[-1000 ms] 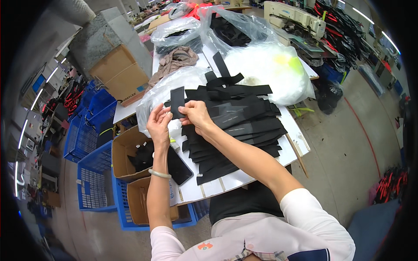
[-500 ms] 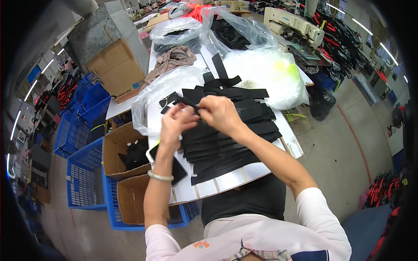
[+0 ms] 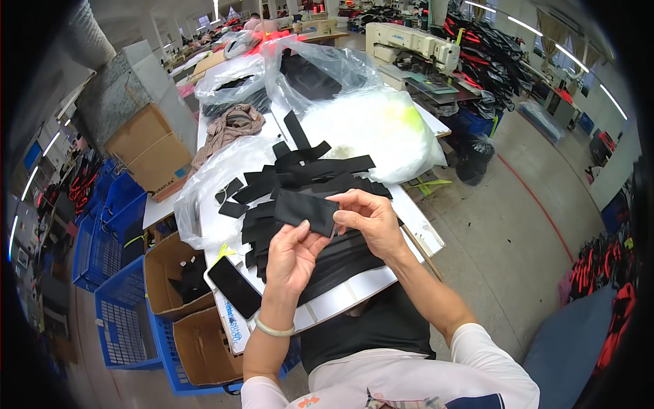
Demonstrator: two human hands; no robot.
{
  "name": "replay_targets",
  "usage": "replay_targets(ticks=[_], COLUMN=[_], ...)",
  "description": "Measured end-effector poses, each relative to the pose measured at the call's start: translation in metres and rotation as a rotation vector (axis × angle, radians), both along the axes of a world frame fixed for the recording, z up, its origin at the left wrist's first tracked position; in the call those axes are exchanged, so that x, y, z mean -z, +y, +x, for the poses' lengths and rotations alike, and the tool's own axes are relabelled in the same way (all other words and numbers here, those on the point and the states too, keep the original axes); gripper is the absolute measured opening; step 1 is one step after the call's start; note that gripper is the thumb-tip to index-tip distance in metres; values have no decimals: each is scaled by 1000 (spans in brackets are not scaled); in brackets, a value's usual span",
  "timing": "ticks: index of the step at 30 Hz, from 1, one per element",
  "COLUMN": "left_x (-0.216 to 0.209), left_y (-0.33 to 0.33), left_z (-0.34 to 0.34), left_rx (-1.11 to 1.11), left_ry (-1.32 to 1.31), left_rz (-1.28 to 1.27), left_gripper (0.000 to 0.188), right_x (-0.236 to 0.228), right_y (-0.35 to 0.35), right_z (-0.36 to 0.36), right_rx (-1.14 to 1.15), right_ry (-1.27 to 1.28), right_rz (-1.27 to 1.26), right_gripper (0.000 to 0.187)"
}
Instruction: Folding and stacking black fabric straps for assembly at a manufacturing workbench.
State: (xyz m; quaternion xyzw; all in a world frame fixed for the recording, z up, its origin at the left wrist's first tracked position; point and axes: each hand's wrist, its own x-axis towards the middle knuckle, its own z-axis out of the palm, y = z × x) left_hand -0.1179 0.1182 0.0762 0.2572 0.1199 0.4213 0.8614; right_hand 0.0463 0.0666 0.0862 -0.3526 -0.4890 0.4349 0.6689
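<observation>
Between my two hands is a flat, black rectangular piece of fabric (image 3: 304, 213), held above the table. My left hand (image 3: 294, 253) grips its lower edge, thumb on top and fingers beneath. At its right end, my right hand (image 3: 370, 219) pinches the corner between thumb and fingers. Below and behind lie many overlapping black fabric strips (image 3: 344, 262), partly hidden by my hands. A few more strips (image 3: 303, 153) stick out at the far end of the pile. Left of the pile, a dark phone (image 3: 235, 286) rests near the table edge.
Clear plastic (image 3: 193, 198) and a checked cloth (image 3: 230, 129) lie left of the strips. A stuffed white bag (image 3: 381, 129) stands behind right. Cardboard boxes (image 3: 204, 351) and blue crates (image 3: 122, 327) sit beside the table's left edge. A sewing machine (image 3: 415, 44) is farther back.
Both hands have come nearer, away from the far-left part of the pile. The black fabric piece now shows flat between them. The view has shifted, and the phone is fully uncovered.
</observation>
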Motion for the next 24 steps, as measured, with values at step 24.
replay_targets(ticks=[24], left_x=[13], left_y=[-37], left_z=[45], left_rx=[-29], left_ry=[-14], left_rz=[-92], left_gripper=[13], right_x=[4], right_y=[-33], right_z=[30], right_rx=[395], right_ry=[-319], right_rz=[15], right_gripper=[29])
